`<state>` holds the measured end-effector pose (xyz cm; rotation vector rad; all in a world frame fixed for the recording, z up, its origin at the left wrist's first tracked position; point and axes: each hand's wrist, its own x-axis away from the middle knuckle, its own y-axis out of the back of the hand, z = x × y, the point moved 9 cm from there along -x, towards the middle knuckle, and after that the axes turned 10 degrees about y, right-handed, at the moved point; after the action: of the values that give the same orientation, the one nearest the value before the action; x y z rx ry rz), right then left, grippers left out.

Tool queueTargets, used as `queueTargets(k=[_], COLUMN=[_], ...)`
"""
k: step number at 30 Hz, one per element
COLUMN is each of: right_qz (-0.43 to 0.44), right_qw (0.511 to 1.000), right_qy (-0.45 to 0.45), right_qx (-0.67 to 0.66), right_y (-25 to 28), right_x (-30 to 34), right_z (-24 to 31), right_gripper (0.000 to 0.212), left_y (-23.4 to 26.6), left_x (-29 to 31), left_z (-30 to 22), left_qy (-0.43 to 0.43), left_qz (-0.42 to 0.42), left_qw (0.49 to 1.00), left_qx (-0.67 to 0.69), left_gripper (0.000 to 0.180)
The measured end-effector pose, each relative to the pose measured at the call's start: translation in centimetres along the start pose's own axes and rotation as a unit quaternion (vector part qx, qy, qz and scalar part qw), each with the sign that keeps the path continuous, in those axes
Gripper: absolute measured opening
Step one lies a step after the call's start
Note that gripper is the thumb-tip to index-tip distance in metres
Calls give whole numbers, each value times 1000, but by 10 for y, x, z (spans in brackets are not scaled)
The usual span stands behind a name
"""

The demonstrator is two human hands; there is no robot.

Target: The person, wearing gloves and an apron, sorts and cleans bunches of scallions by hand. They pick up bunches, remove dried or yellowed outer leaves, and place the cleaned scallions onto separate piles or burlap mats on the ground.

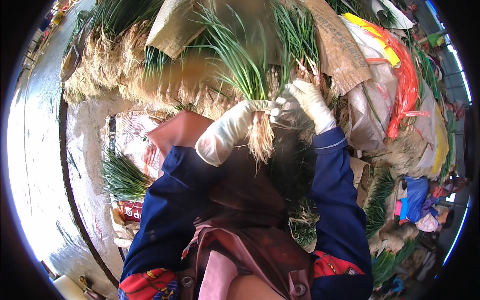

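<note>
A bunch of spring onions [249,75] stands upright in my left hand [225,131], which wears a white glove. Its fingers are wrapped round the lower stems; the green leaves fan out above, and pale stringy roots [261,140] hang below. My right hand [309,102], in a white glove too, is just to the right of the bunch. Its fingers are bent together close to the left fingertips. A thin green stalk rises beside the right fingertips, but whether they grip it is unclear. Both forearms are in dark blue sleeves.
Heaped spring onions [105,55] with roots toward me lie along the far side. Brown paper sacking [340,45] and orange plastic strands [404,80] are at the right. A smaller green bunch [125,175] rests on sacks at the left. A person [420,200] sits far right.
</note>
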<state>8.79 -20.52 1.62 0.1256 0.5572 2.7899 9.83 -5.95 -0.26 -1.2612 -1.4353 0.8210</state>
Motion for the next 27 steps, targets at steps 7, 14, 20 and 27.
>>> queueTargets(k=[7, 14, 20, 27], right_qz=[130, -90, -18, -30], right_qw=[797, 744, 817, 962], right_qy=[71, 108, 195, -117], right_qx=[586, 653, 542, -245], right_y=[-6, 25, -50, -37], right_x=[17, -14, 52, 26], right_z=[39, 51, 105, 24], right_gripper=[45, 15, 16, 37], left_y=[5, 33, 51, 34], left_x=[49, -6, -9, -8], left_z=[-56, -28, -22, -13], left_qy=[-162, -137, -112, -66], left_qz=[-8, -171, -287, -169], left_qw=[985, 976, 946, 980], left_qx=[54, 16, -97, -86], left_gripper=[26, 21, 14, 15])
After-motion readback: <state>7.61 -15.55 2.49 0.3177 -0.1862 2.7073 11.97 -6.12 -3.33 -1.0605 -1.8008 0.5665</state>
